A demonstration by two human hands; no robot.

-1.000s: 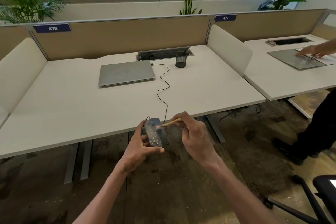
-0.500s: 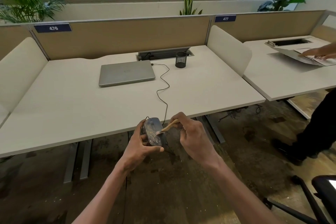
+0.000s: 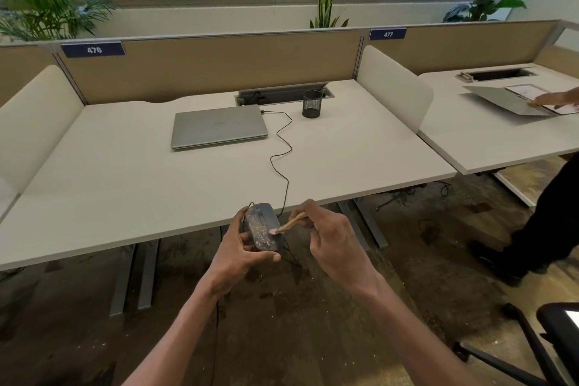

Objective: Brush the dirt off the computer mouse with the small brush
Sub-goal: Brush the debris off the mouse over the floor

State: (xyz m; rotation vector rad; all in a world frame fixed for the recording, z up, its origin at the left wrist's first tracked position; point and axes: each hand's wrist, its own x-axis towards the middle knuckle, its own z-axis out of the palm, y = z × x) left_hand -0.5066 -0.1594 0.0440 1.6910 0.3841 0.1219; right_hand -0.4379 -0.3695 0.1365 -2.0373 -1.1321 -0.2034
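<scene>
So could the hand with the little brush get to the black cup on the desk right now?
Probably not without leaning in. The right hand holds the small brush off the desk's near edge, while the black mesh cup stands far back. Only the mouse cable lies between them.

- One view only, from the person's head, looking forward and down.
- The hands are close below; the tabletop (image 3: 125, 185) lies just beyond, windows far behind.
</scene>
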